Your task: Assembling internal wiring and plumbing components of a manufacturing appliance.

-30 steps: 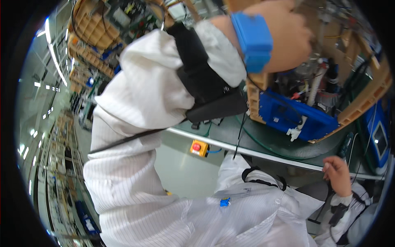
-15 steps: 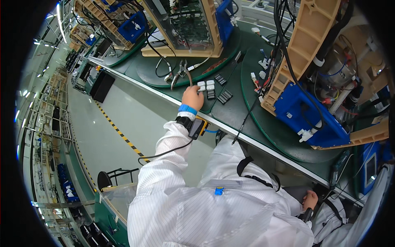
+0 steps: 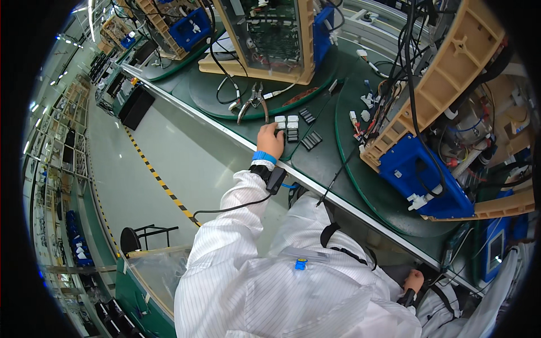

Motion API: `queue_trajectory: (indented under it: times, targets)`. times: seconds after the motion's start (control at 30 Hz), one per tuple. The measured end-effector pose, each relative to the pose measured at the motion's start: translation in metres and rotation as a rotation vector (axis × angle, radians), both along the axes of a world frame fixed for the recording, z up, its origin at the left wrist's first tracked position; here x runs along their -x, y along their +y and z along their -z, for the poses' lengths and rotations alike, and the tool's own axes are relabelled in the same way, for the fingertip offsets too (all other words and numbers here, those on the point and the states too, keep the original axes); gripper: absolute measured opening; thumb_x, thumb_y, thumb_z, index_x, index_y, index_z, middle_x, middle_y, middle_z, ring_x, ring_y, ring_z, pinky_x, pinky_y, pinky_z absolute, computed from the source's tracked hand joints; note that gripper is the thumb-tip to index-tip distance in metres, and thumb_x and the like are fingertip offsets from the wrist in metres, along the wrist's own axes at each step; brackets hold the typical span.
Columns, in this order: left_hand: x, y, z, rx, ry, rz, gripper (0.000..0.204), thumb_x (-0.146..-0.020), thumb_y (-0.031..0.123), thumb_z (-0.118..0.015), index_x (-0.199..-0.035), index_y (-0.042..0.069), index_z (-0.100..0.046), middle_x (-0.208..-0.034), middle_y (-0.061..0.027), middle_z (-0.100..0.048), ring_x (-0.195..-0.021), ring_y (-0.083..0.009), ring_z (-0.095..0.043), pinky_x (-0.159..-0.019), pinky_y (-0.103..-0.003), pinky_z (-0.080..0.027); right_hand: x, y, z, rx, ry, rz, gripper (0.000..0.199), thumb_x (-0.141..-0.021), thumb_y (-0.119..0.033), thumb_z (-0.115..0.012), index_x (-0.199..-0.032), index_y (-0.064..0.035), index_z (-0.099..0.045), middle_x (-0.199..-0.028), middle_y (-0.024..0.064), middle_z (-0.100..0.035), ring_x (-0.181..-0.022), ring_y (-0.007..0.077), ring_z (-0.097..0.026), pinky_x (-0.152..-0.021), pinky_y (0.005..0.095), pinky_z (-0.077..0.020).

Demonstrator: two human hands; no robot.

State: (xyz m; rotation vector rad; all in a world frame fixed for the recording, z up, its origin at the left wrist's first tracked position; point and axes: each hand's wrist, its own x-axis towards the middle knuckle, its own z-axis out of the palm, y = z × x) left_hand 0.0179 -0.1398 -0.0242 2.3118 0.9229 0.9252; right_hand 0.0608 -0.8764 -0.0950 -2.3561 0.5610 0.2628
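Left hand point(image 3: 270, 141) reaches out over the green surface point(image 3: 321, 160), fingers curled down on the small black and white blocks point(image 3: 286, 128); whether it grips one, cannot tell. Pliers point(image 3: 253, 101) lie just beyond. Right hand point(image 3: 413, 280) is low by the surface edge, closed around a dark handle point(image 3: 407, 297). Open room lies left, toward the aisle.

A worker's left hand point(image 3: 270, 141) rests on the workbench point(image 3: 321, 163), touching a cluster of small blocks point(image 3: 288, 128) that lies just beyond the fingers. Pliers point(image 3: 253, 104) lie just behind and to the left of the blocks, on a round mat point(image 3: 208, 90) beneath an upright circuit frame point(image 3: 270, 36). To the right stands a tilted frame of cables point(image 3: 445, 96). The right hand point(image 3: 414, 280) sits low at the bench's near edge, far right. A chair point(image 3: 138, 236) stands on the floor to the left.
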Motion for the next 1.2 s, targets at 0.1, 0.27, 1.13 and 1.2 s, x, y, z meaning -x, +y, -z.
queue_trajectory:
  times: [0.1, 0.27, 1.13, 1.2]
  targets:
    - [-0.014, -0.008, 0.005, -0.142, 0.167, -0.089, 0.040, -0.085, 0.020, -0.065, -0.125, 0.020, -0.065, -0.126, -0.0227, -0.059, -0.112, -0.0431, -0.055, -0.097, -0.046, -0.046, -0.002, 0.005, -0.006, -0.015, 0.016, 0.009, 0.014, -0.091, -0.012, -0.056, -0.090, -0.0021, -0.065, -0.058, 0.0072, -0.058, -0.042, 0.0163, -0.053, -0.038, 0.0318, -0.0402]
    - [-0.042, -0.008, -0.012, 0.065, 0.464, -0.127, 0.052, -0.087, 0.023, -0.056, -0.138, 0.033, -0.053, -0.144, -0.0172, -0.047, -0.119, -0.0453, -0.051, -0.100, -0.052, -0.044, -0.001, 0.012, -0.008, 0.030, -0.024, 0.020, 0.013, -0.090, -0.011, -0.056, -0.091, -0.0024, -0.066, -0.058, 0.0080, -0.059, -0.044, 0.0184, -0.055, -0.041, 0.0337, -0.0432]
    - [-0.050, 0.001, -0.036, -0.169, -0.155, 0.035, 0.029, -0.084, -0.003, -0.062, -0.112, 0.002, -0.063, -0.107, -0.0186, -0.055, -0.104, -0.0385, -0.054, -0.091, -0.043, -0.045, 0.010, 0.024, -0.017, 0.219, -0.075, 0.025, 0.016, -0.084, -0.018, -0.061, -0.084, -0.0054, -0.071, -0.073, 0.0156, -0.068, -0.066, 0.0294, -0.067, -0.063, 0.0397, -0.0531]
    - [-0.044, -0.020, -0.078, -0.102, -0.225, 0.123, 0.032, -0.083, -0.004, -0.063, -0.115, 0.003, -0.063, -0.105, -0.0165, -0.055, -0.096, -0.0328, -0.056, -0.086, -0.038, -0.047, 0.013, 0.021, -0.012, 0.201, -0.085, -0.012, 0.015, -0.086, -0.015, -0.060, -0.089, -0.0052, -0.071, -0.063, 0.0115, -0.066, -0.053, 0.0217, -0.065, -0.053, 0.0350, -0.0522]
